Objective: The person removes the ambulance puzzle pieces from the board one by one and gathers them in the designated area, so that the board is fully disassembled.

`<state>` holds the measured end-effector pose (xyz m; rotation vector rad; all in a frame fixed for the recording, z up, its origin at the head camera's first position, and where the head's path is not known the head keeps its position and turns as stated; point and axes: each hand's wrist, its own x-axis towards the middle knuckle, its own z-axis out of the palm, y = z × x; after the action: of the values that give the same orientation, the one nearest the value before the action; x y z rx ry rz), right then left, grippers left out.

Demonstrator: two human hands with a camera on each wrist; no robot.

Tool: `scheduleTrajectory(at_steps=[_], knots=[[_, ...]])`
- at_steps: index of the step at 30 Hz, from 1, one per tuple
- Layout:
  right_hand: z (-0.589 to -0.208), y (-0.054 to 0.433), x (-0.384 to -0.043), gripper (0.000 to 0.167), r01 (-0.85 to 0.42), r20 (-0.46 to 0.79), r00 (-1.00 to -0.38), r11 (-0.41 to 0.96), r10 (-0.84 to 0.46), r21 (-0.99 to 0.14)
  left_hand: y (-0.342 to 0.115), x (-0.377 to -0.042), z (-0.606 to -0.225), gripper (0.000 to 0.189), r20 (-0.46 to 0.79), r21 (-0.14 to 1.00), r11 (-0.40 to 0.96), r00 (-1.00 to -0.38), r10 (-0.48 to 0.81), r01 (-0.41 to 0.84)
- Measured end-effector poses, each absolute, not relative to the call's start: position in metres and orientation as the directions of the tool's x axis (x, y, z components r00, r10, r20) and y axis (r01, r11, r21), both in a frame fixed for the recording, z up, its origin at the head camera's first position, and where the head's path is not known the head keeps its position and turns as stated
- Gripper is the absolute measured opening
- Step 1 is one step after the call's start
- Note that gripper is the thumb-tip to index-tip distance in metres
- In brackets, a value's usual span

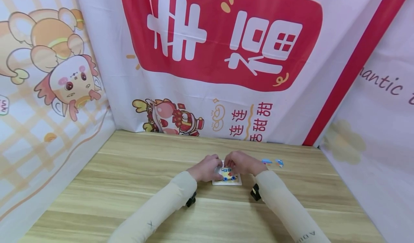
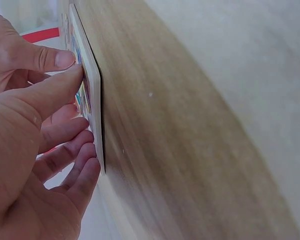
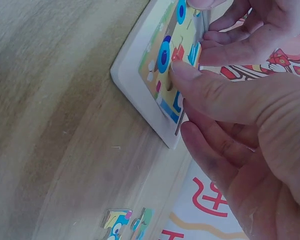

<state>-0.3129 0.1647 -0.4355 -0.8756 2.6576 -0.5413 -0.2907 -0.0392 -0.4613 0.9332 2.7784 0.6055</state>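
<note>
The puzzle board (image 1: 227,178) lies flat on the wooden table (image 1: 129,171), near the middle, between both hands. It is a small white tray with a coloured picture partly assembled in its recess.

The left hand (image 1: 207,168) rests at the board's left edge. In the left wrist view its thumb (image 2: 50,92) presses flat on the picture surface while the other fingers lie loosely curled against the board's edge; nothing is pinched.

The right hand (image 1: 240,163) is over the board's far right part. In the right wrist view its thumb (image 3: 210,92) bears down on a piece near the red and blue details, with the remaining fingers bent beside the board's edge. Whether they grip anything cannot be told.

Two loose pieces (image 1: 272,161) lie on the table just right of the right hand, apart from the board.

Judgement: the step in hand appears to be seating a piece. It would go best with the left thumb steadying the board against sliding, and the right thumb pressing straight down only once the piece's edges match the gap. Sideways force risks lifting neighbouring pieces.
</note>
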Motion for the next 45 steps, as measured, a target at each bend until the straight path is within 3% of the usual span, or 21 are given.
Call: scheduleTrajectory(at_steps=[18,25,34,45], knots=[[-0.440,0.168,-0.313,0.025,-0.523,-0.109,-0.773,0.724,-0.625,-0.451,-0.041,-0.292,-0.465,0.046,-0.018,0.422,0.728,-0.798,0.602,0.540],[-0.437,0.168,-0.310,0.031,-0.523,-0.087,-0.776,0.715,-0.624,-0.463,-0.040,-0.291,-0.463,0.045,-0.013,0.429,0.724,-0.798,0.603,0.540],[-0.437,0.168,-0.309,0.004,-0.545,-0.015,-0.772,0.674,-0.636,-0.500,-0.040,-0.292,-0.465,0.046,-0.001,0.429,0.722,-0.800,0.600,0.542],[-0.435,0.180,-0.310,0.004,-0.516,0.074,-0.806,0.636,-0.587,-0.574,-0.040,-0.292,-0.466,0.046,-0.004,0.405,0.731,-0.798,0.602,0.549]])
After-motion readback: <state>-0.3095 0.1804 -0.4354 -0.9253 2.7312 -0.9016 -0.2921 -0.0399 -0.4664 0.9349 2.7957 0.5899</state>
